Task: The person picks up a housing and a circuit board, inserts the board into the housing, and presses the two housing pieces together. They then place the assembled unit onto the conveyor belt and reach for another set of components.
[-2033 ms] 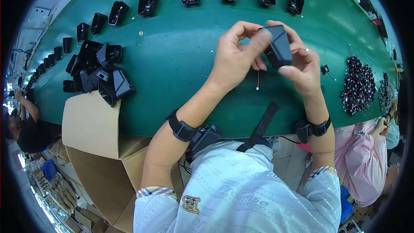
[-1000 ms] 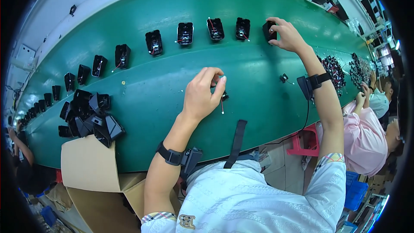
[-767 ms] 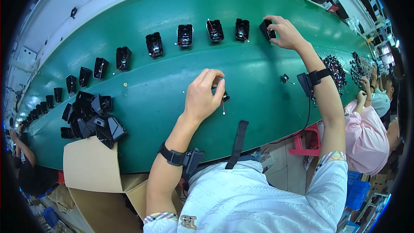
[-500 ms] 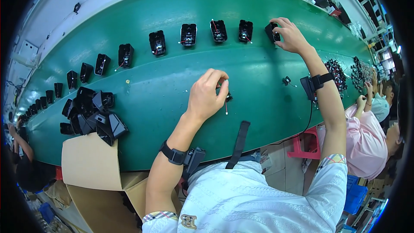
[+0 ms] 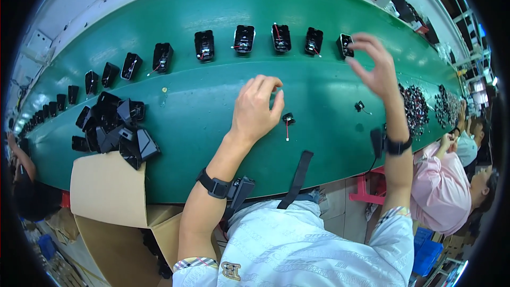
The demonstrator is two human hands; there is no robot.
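Note:
My right hand (image 5: 376, 66), slightly blurred, has its thumb and fingers apart and holds nothing. Just left of its fingertips stands the rightmost black plastic housing (image 5: 346, 46) of a curved row. My left hand (image 5: 257, 105) hovers over the middle of the green table with its fingers bent; a gap shows between thumb and forefinger, and nothing is visible in it. Right beside the left thumb lies a small black part with a red wire and white plug (image 5: 288, 119). Another small wired part (image 5: 360, 106) lies below my right hand.
The row of open black housings (image 5: 204, 45) bends away leftward. Loose housings (image 5: 114, 130) pile up at left, behind an open cardboard box (image 5: 109, 186). Heaps of small wired parts (image 5: 414, 107) lie at right, near a co-worker in pink (image 5: 440, 186). A black strap (image 5: 297, 179) crosses the table's near edge.
My right hand has let go of the rightmost housing and drawn back to the right. My left thumb and forefinger have parted; the small wired part now shows fully beside them.

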